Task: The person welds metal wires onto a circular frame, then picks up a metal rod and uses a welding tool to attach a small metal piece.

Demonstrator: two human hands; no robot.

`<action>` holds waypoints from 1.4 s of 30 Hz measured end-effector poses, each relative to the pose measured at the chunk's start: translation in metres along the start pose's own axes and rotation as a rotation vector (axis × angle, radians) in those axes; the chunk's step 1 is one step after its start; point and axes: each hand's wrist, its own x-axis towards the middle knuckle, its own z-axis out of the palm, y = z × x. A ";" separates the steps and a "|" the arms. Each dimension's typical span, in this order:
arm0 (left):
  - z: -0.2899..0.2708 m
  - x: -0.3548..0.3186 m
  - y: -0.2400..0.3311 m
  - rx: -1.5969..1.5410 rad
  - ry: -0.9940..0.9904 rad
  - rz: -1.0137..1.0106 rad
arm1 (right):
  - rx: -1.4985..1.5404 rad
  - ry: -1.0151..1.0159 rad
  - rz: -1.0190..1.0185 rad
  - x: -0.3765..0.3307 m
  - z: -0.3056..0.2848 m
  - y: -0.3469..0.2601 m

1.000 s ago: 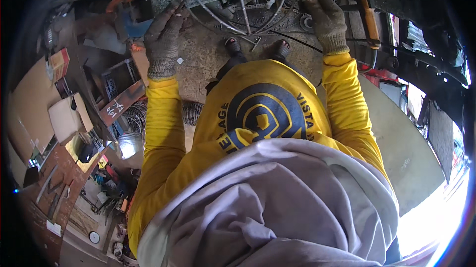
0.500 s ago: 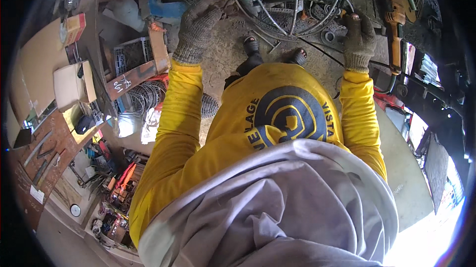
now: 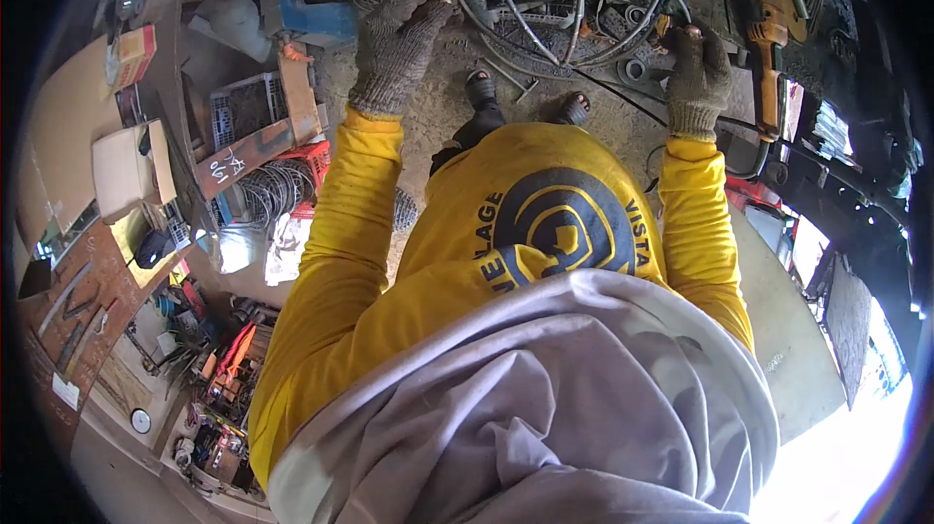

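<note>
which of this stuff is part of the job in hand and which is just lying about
In hand:
- round metal wire frame
- left hand and right hand, both gloved, holding its rim

Apparently just lying about:
- orange power tool, unheld, right of the right hand
- cardboard box, at the left
- red crate, by the left sleeve

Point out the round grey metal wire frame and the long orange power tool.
Round grey metal wire frame (image 3: 581, 0): head view, on a rib near its middle.
Long orange power tool (image 3: 769, 34): head view, on its orange housing.
</note>
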 end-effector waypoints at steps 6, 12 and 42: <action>0.008 -0.001 0.003 -0.163 0.018 -0.026 | -0.001 -0.014 -0.015 0.003 -0.001 0.009; 0.003 0.009 -0.001 -0.013 0.068 -0.005 | -0.089 -0.051 -0.104 0.008 0.002 0.016; 0.002 0.013 -0.018 0.000 0.137 -0.089 | 0.423 -0.223 0.234 0.030 -0.033 0.003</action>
